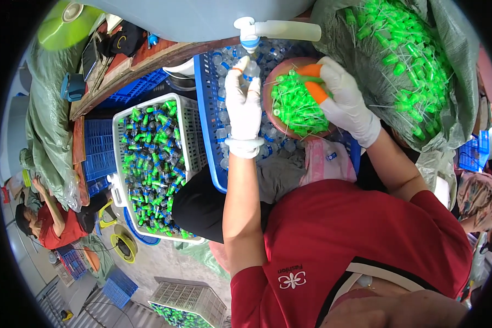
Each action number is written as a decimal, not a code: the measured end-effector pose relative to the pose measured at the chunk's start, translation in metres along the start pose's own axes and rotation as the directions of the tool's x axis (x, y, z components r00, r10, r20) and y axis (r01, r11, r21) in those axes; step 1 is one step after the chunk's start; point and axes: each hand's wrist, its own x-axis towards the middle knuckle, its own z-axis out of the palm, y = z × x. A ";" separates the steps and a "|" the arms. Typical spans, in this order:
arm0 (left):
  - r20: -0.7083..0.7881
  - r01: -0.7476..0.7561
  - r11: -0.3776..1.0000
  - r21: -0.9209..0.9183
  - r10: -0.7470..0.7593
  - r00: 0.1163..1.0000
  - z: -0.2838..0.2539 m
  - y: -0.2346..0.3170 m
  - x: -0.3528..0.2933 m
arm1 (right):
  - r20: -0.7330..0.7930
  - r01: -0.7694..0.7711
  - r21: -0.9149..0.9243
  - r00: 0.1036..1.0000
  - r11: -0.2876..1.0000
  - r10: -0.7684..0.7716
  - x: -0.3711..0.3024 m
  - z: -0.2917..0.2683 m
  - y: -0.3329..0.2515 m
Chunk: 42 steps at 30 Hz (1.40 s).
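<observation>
My left hand [242, 109], in a white glove, is closed around a small clear bottle [251, 70] with a blue band. The bottle is upright, just below a white spout [250, 42]. To the right, my gloved right hand [344, 101], with orange finger covers, curls its fingers at the edge of a pink bowl [268, 104]. Green caps with thin clear tubes [298, 106] fill the bowl. Something green shows between those fingers, but I cannot make out its kind. Beneath both hands stands a blue crate [205, 115] holding many similar clear bottles [223, 117].
A white crate [194, 131] of dark bottles with green caps stands at left. A large grey bag [361, 76] holds more green caps at upper right. Above is a grey tank [202, 19] by a wooden ledge [142, 60]. Another person [60, 227] works at far left.
</observation>
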 end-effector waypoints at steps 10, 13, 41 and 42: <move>-0.038 -0.055 0.980 -0.191 0.049 0.998 0.021 0.005 0.014 | -0.259 -0.085 -0.087 0.964 0.993 0.060 0.033 -0.013 -0.025; -0.043 -0.024 0.978 -0.206 0.015 0.999 0.022 0.006 0.013 | -0.256 -0.034 -0.148 0.967 0.988 -0.006 0.032 -0.011 -0.018; -0.034 -0.011 0.978 -0.207 0.004 0.999 0.019 0.003 0.012 | -0.231 -0.014 -0.295 0.971 0.956 -0.057 0.031 -0.017 -0.024; -0.031 -0.013 0.976 -0.216 0.007 1.000 0.019 0.003 0.012 | -0.224 -0.046 -0.281 0.974 0.959 -0.019 0.030 -0.017 -0.026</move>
